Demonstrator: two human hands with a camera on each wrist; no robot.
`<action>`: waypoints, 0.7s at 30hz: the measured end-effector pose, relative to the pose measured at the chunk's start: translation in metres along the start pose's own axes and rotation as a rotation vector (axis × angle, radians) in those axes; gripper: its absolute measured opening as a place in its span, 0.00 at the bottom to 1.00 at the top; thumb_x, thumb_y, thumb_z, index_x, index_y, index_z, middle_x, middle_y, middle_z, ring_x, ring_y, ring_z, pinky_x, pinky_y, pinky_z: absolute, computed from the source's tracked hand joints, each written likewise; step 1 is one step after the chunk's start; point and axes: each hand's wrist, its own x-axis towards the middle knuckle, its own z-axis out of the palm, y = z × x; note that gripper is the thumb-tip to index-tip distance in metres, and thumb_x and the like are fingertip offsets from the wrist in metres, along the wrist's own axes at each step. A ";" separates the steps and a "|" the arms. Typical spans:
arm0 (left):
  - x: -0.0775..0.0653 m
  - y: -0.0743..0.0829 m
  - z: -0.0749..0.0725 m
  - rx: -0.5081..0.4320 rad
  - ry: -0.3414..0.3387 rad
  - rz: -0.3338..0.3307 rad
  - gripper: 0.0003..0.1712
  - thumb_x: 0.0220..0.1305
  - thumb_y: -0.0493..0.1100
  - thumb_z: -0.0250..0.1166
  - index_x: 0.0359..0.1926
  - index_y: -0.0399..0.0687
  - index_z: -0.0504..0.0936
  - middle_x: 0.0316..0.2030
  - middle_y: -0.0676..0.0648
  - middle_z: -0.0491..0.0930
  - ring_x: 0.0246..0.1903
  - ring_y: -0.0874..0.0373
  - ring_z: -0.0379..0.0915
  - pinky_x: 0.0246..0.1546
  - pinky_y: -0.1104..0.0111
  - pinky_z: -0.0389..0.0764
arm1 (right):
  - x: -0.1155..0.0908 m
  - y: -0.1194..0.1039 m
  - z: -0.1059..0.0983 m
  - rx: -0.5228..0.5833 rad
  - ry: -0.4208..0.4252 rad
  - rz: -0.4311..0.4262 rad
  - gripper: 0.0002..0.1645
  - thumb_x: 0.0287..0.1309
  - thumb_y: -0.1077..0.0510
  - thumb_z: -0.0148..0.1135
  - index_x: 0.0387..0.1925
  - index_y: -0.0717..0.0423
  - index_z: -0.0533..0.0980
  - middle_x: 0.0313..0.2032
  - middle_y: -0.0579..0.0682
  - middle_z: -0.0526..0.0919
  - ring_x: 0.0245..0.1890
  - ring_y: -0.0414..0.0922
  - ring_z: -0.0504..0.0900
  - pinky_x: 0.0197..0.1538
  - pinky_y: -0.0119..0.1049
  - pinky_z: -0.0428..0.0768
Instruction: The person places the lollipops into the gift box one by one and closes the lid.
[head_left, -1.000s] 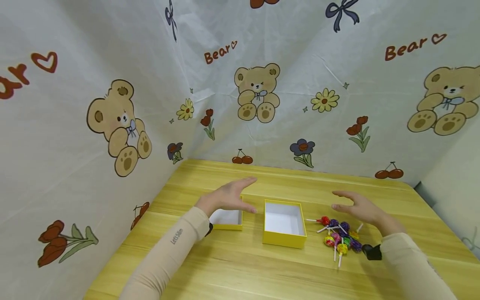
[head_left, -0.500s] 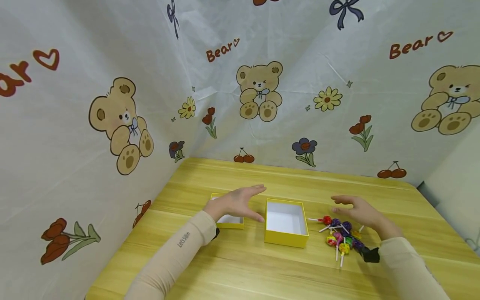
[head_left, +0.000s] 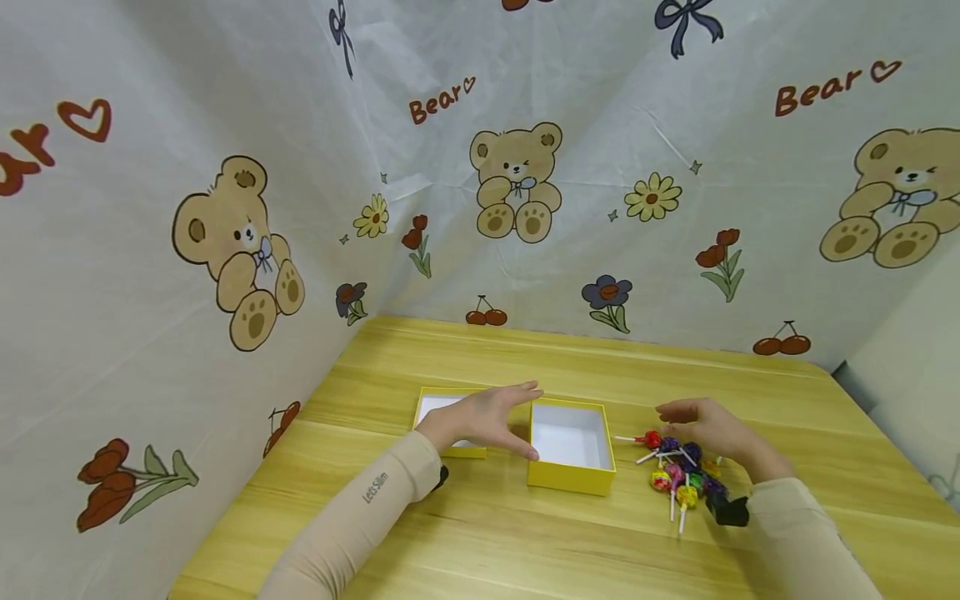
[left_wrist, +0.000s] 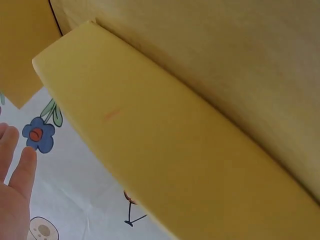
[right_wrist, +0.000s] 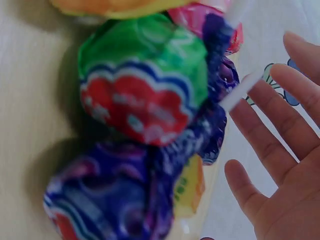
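An open yellow box (head_left: pixel 570 482) with a white inside sits mid-table, its yellow lid (head_left: pixel 432 407) lying upturned to the left. My left hand (head_left: pixel 491 417) reaches between them with straight fingers, thumb by the box's near left corner; the left wrist view shows the yellow box wall (left_wrist: pixel 165 150) close up and fingertips (left_wrist: pixel 20 172) at the lower left. Several wrapped lollipops (head_left: pixel 681 471) lie in a pile right of the box. My right hand (head_left: pixel 705 427) hovers just over them and holds nothing. In the right wrist view its fingers (right_wrist: pixel 272 145) are spread beside a green lollipop (right_wrist: pixel 145 85).
The wooden table (head_left: pixel 525 542) stands in a corner of bear-print cloth walls (head_left: pixel 517 183) at the left and back. Its right edge (head_left: pixel 892 433) drops off near a grey wall. Bare wood lies in front of the box and behind it.
My left hand has moved right and down off the lid to the box's left wall. My right hand has sunk lower and nearer over the lollipops.
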 end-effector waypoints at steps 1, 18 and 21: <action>0.000 0.000 0.001 0.000 0.000 0.000 0.61 0.33 0.80 0.54 0.68 0.61 0.47 0.69 0.60 0.40 0.67 0.56 0.45 0.61 0.58 0.61 | 0.001 0.001 0.001 0.012 -0.007 0.004 0.30 0.56 0.51 0.56 0.56 0.66 0.67 0.50 0.65 0.74 0.46 0.54 0.77 0.43 0.40 0.79; 0.009 0.007 0.013 0.042 -0.053 -0.016 0.63 0.34 0.78 0.57 0.69 0.57 0.44 0.69 0.53 0.40 0.67 0.56 0.43 0.62 0.60 0.60 | 0.008 0.004 0.013 0.042 -0.037 0.046 0.30 0.52 0.52 0.61 0.53 0.66 0.69 0.48 0.62 0.77 0.45 0.50 0.77 0.48 0.46 0.76; 0.010 0.008 0.013 0.034 -0.062 -0.019 0.63 0.34 0.77 0.58 0.69 0.57 0.43 0.69 0.54 0.40 0.67 0.57 0.42 0.62 0.61 0.60 | 0.007 0.005 0.014 0.053 -0.031 0.062 0.30 0.51 0.52 0.61 0.53 0.67 0.70 0.47 0.61 0.77 0.45 0.50 0.77 0.48 0.46 0.76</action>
